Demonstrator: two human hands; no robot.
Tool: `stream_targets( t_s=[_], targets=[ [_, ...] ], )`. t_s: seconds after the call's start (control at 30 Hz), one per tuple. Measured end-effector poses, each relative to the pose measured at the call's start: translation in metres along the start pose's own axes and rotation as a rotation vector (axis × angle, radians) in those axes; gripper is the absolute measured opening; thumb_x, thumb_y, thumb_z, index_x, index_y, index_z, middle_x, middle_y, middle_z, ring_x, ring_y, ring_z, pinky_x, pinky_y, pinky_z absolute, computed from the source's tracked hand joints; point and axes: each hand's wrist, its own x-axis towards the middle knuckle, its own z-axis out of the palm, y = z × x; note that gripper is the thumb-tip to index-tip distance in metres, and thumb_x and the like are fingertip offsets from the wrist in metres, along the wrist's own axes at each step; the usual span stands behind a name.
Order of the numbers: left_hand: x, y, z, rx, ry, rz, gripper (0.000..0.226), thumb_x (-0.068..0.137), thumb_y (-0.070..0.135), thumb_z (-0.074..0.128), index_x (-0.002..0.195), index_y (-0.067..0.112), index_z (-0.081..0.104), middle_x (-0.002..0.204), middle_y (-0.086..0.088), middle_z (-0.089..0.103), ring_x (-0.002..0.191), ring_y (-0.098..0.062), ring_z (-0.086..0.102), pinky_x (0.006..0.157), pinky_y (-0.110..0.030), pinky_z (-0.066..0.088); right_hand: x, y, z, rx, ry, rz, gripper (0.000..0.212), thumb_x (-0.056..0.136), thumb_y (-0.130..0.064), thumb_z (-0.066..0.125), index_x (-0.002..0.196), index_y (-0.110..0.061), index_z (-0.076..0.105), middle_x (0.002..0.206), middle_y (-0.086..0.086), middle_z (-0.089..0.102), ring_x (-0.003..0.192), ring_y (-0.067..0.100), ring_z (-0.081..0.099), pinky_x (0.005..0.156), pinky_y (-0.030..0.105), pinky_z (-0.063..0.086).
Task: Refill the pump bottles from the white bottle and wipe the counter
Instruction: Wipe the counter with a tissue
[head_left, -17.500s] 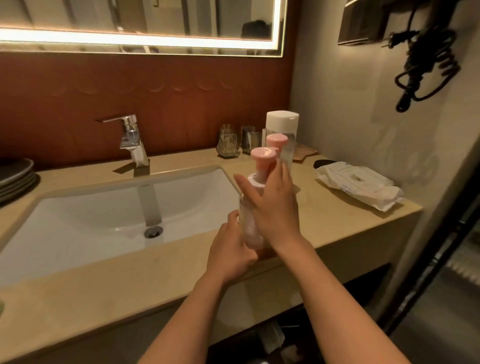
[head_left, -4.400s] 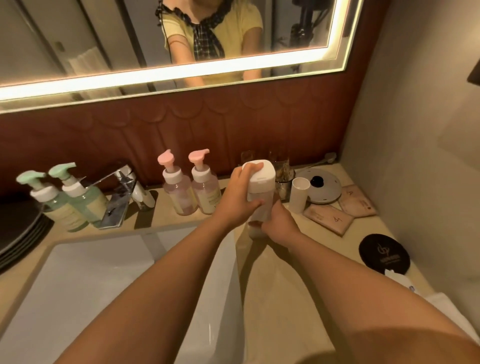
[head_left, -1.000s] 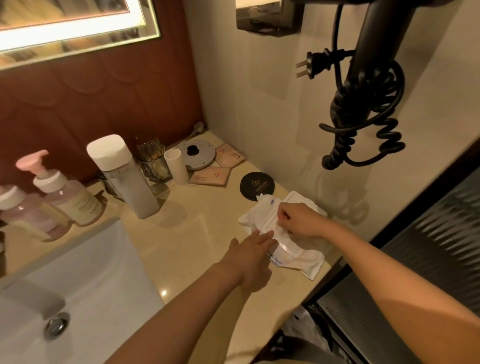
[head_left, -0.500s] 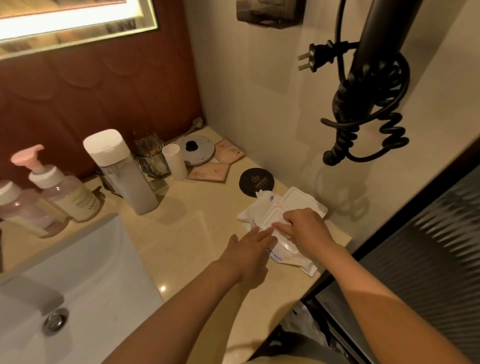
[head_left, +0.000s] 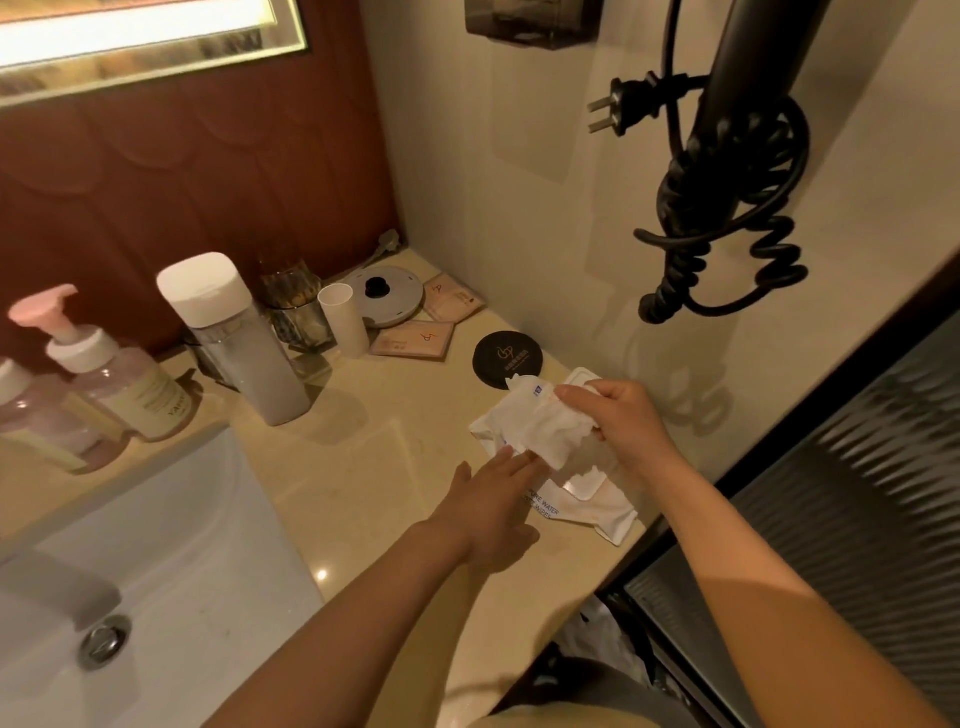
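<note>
1. I see a crumpled white wet wipe pinched between the right hand's thumb and curled fingers, lifted just above its white plastic wipes pack.
2. The left hand lies flat with its fingers straight, pressing the pack's near edge onto the beige stone surface.
3. The tall white-capped bottle stands well left of both hands. The pink-topped pump bottles are beyond it, beside the white basin sink.

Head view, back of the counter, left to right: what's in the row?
cropped pump bottle → pink pump bottle → white bottle → glass jar → white cup → round grey disc → black coaster
</note>
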Motion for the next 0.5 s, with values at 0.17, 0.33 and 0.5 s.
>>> stream_targets(
  t_s=[0.17,0.33,0.5],
  targets=[
    [-0.011,0.004,-0.001,-0.715,0.358,-0.014,0.068,0.073,0.031,0.078,0.131,0.036,0.042,0.135,0.015,0.049,0.124,-0.007,0.047,0.1,-0.017,0.037,-0.009,-0.006,0.01,0.303,-0.034,0.084,0.027,0.08,-0.016,0.068,0.095,0.006,0.061,0.082,0.021,0.06,0.068,0.025,0.06,0.06,0.029,0.052],
    [-0.046,0.012,-0.01,-1.382,0.325,-0.061,0.061,0.067,0.02,0.081,0.122,0.025,0.055,0.118,0.009,0.067,0.109,-0.011,0.063,0.088,-0.021,0.05,-0.026,0.013,0.026,0.396,-0.149,0.122,0.045,0.065,-0.034,0.08,0.091,-0.006,0.058,0.094,0.023,0.056,0.088,0.031,0.054,0.082,0.044,0.045],
    [-0.075,0.013,0.003,-1.504,0.555,-0.384,0.029,0.093,0.029,0.055,0.113,0.011,0.064,0.097,-0.007,0.073,0.084,-0.018,0.07,0.067,-0.024,0.054,-0.049,0.041,0.044,0.269,-0.215,0.122,0.027,0.072,-0.022,0.078,0.073,-0.016,0.052,0.076,0.013,0.052,0.074,0.025,0.051,0.068,0.04,0.042]
  ],
)
